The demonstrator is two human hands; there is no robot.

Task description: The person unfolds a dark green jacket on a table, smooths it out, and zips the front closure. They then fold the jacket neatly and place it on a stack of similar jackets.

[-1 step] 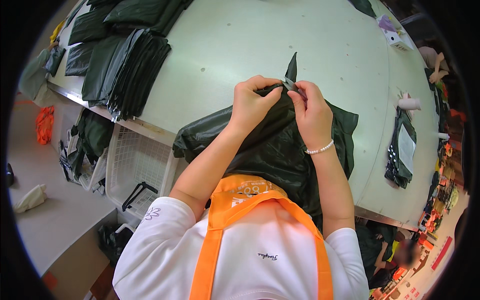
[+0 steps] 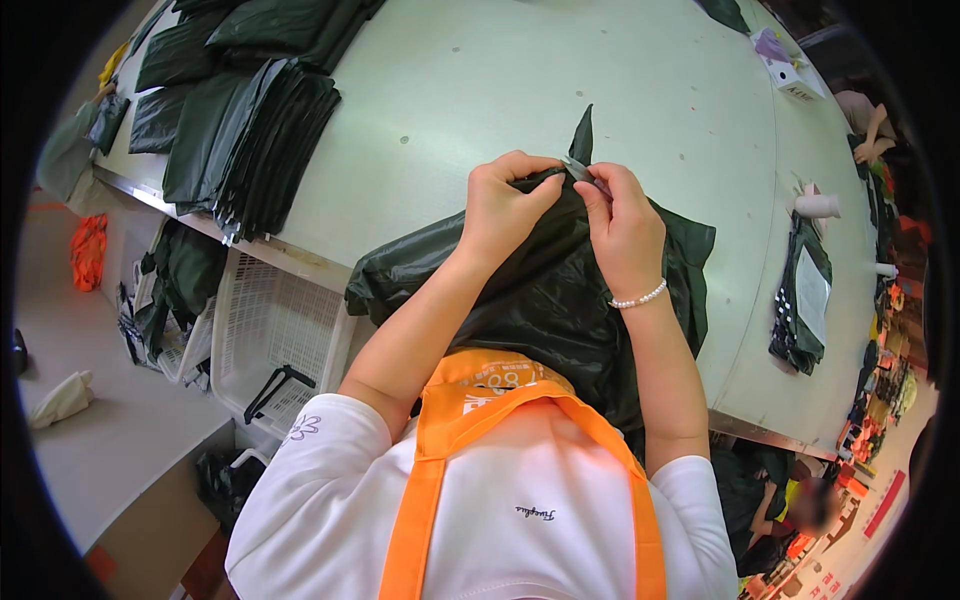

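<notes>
A dark green, shiny fabric garment (image 2: 530,290) lies bunched over the table's near edge and against my front. One narrow pointed piece of it sticks up beyond my hands. My left hand (image 2: 512,205) pinches the cloth at its upper edge between thumb and fingers. Close beside it, my right hand (image 2: 628,220), with a beaded bracelet at the wrist, is closed around small thread snips (image 2: 577,170). Their grey pointed blades reach to the cloth at my left fingertips. The snips' handles are mostly hidden in my palm.
The pale table (image 2: 500,90) curves around me. Stacked dark green folded garments (image 2: 260,140) stand at the left. A white plastic basket (image 2: 228,330) sits below the left edge. At right lie a thread cone (image 2: 818,206), a dark bundle (image 2: 795,310) and a white box (image 2: 795,80). Other people work nearby.
</notes>
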